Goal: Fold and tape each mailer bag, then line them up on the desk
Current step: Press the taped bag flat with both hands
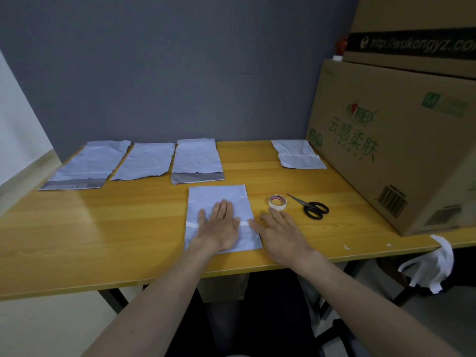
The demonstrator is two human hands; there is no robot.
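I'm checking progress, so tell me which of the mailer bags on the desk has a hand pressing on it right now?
The bag nearest the desk's front edge, under the flat left hand. The other four lie untouched along the back.

the left hand [221, 226] lies flat with straight fingers on a folded mailer bag [219, 199], over a strip of white tape [192, 224] that shows on either side of it. the right hand [280, 231] rests open on the desk [103, 228] just beside the bag's edge, its thumb touching that edge. a tape roll [277, 202] sits just beyond the right fingertips, with black scissors [310, 206] past it to the right.
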